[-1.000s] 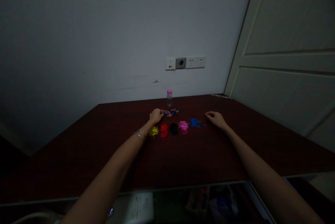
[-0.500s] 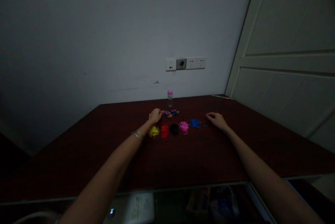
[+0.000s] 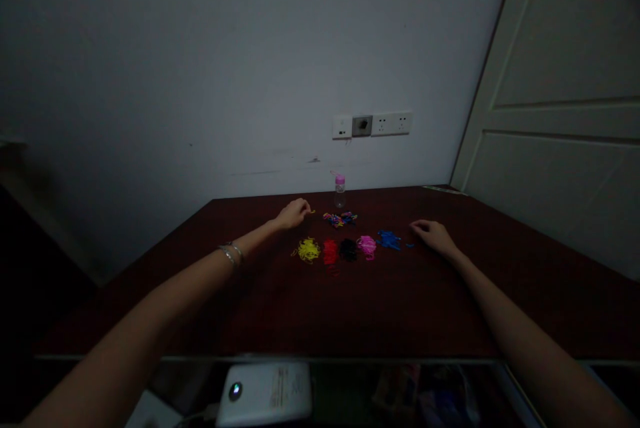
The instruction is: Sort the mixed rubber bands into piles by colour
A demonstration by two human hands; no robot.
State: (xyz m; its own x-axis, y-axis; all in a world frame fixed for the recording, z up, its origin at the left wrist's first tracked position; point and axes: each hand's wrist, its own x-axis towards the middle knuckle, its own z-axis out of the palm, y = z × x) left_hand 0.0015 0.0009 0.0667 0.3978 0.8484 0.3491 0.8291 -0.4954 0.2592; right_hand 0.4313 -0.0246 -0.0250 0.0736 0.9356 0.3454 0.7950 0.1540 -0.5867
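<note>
My left hand (image 3: pixel 295 213) pinches a small yellow rubber band (image 3: pixel 313 211), held left of a mixed-colour pile of bands (image 3: pixel 340 219). Nearer to me lies a row of sorted piles: yellow bands (image 3: pixel 309 250), red bands (image 3: pixel 330 252), black bands (image 3: pixel 348 249), pink bands (image 3: pixel 367 246) and blue bands (image 3: pixel 389 240). Just right of the blue pile, my right hand (image 3: pixel 434 236) rests on the table with its fingers curled together and nothing visible in them. One loose blue band (image 3: pixel 410 245) lies between that hand and the blue pile.
A clear bottle with a pink cap (image 3: pixel 340 191) stands behind the mixed pile, near the wall. Sockets (image 3: pixel 373 125) are on the wall above the dark red table (image 3: pixel 300 321). Below its front edge an open drawer space holds a white device (image 3: pixel 265 395) with a lit display.
My left hand has moved left and away from the mixed pile, and a yellow band now shows at its fingertips. The whole view has shifted slightly; my right hand stays beside the blue pile.
</note>
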